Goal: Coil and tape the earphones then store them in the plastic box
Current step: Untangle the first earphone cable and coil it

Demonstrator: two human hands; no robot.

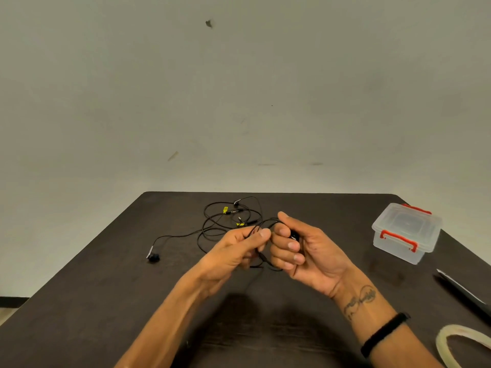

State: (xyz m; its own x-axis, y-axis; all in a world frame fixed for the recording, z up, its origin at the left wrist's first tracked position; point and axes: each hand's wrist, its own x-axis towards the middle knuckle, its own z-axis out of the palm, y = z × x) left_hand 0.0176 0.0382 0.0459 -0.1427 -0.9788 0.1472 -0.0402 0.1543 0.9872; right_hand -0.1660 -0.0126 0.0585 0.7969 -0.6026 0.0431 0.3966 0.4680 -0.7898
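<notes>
On the dark tabletop (106, 274) the plastic box (405, 232) sits shut off to the right, and the coiling is only starting: most of the earphones (228, 221) sprawl loose behind both hands. The right hand (297, 251) curls round an earbud and first loops, the left hand (239, 248) pinches the cord beside it. Next, I'd say, comes winding in the slack before reaching for the tape roll (462, 346).

We see two bare forearms without sleeves; the right wrist (364, 301) bears a dark looping tattoo, with a black wristband (385, 333) below it
</notes>
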